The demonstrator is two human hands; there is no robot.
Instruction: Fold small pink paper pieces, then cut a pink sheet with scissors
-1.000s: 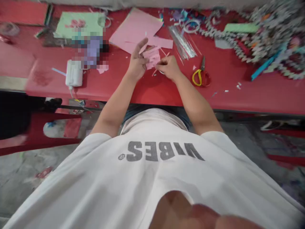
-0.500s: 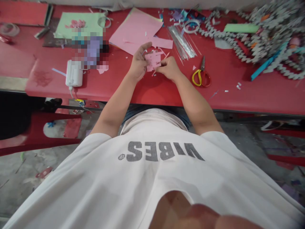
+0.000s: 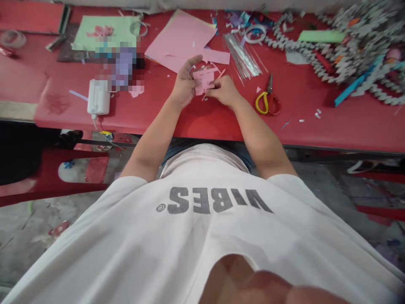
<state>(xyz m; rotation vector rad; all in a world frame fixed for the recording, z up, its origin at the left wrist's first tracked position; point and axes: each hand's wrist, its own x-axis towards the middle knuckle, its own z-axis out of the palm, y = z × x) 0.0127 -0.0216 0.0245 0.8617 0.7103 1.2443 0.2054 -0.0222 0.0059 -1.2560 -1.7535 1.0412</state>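
My left hand [image 3: 184, 86] pinches a small piece of pink paper [image 3: 204, 81] at its left side, thumb on top and the index finger stretched out beyond it. The paper is cut into strips along its edges. At its right edge, the closed fingers of my right hand [image 3: 225, 90] touch the paper. A thin pink stick [image 3: 222, 74] passes through my right fingers, its tip slanting up; whether it is a pen cannot be made out. Just behind the hands lie larger pink sheets [image 3: 180, 38].
Scissors [image 3: 265, 99] with yellow and red handles lie to the right. Clear thin strips [image 3: 245, 57], a tape roll [image 3: 255, 33] and a heap of grey garland [image 3: 363, 38] are farther back. On the left are a white power bank [image 3: 99, 97] with a cable and a green sheet [image 3: 87, 31].
Almost nothing differs. Both hands keep their hold on the pink paper, with only a slight shift of the fingers and view.
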